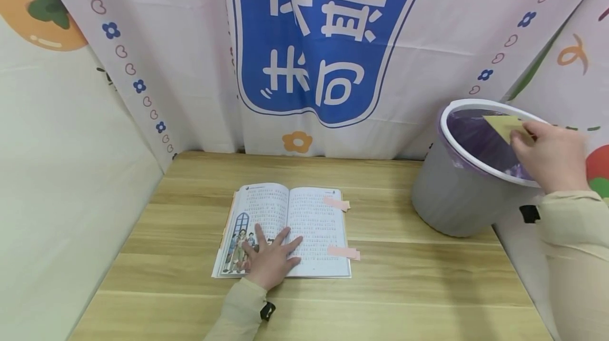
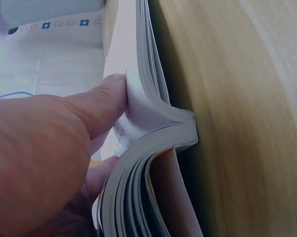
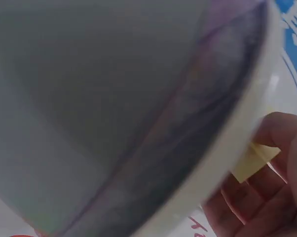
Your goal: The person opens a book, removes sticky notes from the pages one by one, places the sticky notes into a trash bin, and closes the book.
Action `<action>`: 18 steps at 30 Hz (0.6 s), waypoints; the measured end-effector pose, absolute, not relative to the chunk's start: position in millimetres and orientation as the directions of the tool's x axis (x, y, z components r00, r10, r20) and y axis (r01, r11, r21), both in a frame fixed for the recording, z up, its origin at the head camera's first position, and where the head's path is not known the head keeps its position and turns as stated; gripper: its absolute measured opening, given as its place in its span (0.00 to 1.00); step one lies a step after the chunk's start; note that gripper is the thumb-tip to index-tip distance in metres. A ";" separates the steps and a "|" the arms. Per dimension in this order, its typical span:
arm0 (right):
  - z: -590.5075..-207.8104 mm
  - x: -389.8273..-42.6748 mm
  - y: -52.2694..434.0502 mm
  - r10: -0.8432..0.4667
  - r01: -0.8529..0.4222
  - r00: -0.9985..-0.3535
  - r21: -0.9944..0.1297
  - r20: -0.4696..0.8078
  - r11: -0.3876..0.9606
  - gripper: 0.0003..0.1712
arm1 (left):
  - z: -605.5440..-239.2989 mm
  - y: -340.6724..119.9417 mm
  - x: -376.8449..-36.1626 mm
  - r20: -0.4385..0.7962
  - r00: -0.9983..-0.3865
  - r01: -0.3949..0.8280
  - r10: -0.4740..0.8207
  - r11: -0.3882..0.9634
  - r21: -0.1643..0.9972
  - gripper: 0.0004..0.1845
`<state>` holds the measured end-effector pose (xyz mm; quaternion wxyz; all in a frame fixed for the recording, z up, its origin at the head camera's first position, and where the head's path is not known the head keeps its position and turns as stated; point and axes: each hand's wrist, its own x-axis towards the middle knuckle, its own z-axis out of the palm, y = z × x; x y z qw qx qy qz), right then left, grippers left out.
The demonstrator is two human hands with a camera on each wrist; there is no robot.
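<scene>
left hand (image 1: 271, 261): lying flat with fingers spread, pressing down on one open book (image 1: 285, 230), low on the page seam
right hand (image 1: 552, 158): pinching one yellow sticky note (image 1: 504, 125), holding it over the bin's opening
bin (image 1: 457, 198): one grey wastebasket, white rim, purple liner, sitting at the table's (image 1: 404, 277) right edge
pink tabs: two sticking out of the book's right page edge, upper (image 1: 337, 203) and lower (image 1: 343, 252)

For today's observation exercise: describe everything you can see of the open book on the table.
The open book lies flat on the wooden table, a thin paperback with printed text and a colour illustration at lower left. Two pink sticky notes jut from its right edge. The left hand presses flat across the lower pages near the spine.
</scene>
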<state>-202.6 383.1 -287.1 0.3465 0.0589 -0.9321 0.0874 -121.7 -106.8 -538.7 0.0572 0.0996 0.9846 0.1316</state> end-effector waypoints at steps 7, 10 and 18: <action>-293.9 -223.6 397.6 -0.125 -0.169 -0.897 -0.069 0.425 0.983 0.13 | -538.8 -107.1 -121.7 -0.078 -0.973 0.190 0.218 0.943 0.274 0.27; -298.4 -229.8 399.3 -0.124 -0.164 -0.921 -0.079 0.370 0.983 0.15 | -538.4 -107.7 -121.3 -0.077 -0.973 0.191 0.219 0.943 0.273 0.27; -306.5 -240.3 402.5 -0.079 -0.109 -0.977 -0.144 0.200 0.984 0.18 | -538.3 -108.8 -120.5 -0.074 -0.972 0.195 0.223 0.941 0.275 0.27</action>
